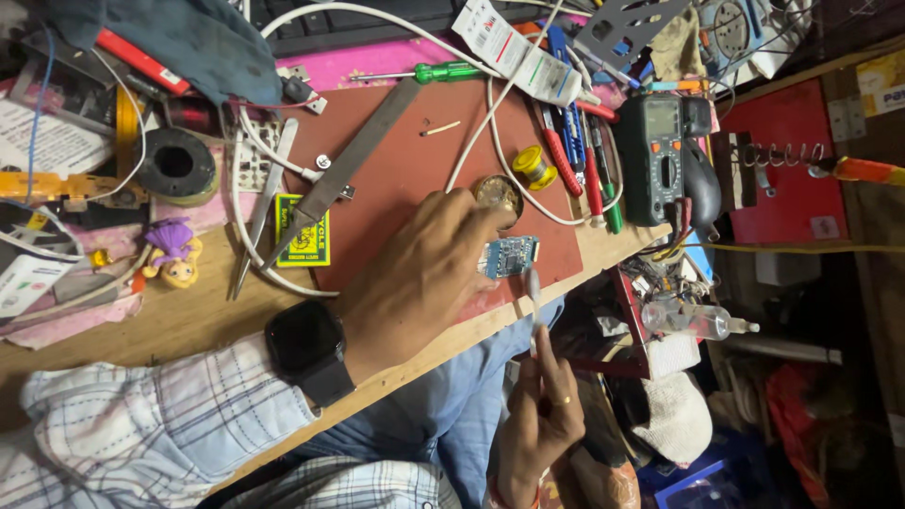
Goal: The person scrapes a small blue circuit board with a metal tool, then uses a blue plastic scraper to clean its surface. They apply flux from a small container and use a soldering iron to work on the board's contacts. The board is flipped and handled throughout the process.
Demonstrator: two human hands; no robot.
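Note:
My left hand [419, 273], with a black smartwatch [306, 344] on its wrist, lies on a red-brown mat [415, 170]. Its fingers grip the left edge of a small blue circuit board [512, 255]. The index fingertip reaches beside a small round brass tin [497, 193]. My right hand [539, 410], with a ring on one finger, is below the table edge over my lap. It holds a thin pale stick [534, 302] upright, with its tip just under the board.
A flat metal file [344, 174], tweezers [259, 212], a green screwdriver [424, 72], a yellow solder spool [533, 167], pens and cutters [580, 151] and a multimeter [663, 155] crowd the wooden bench [179, 311]. White cable [490, 123] loops over the mat. Clutter fills the floor at right.

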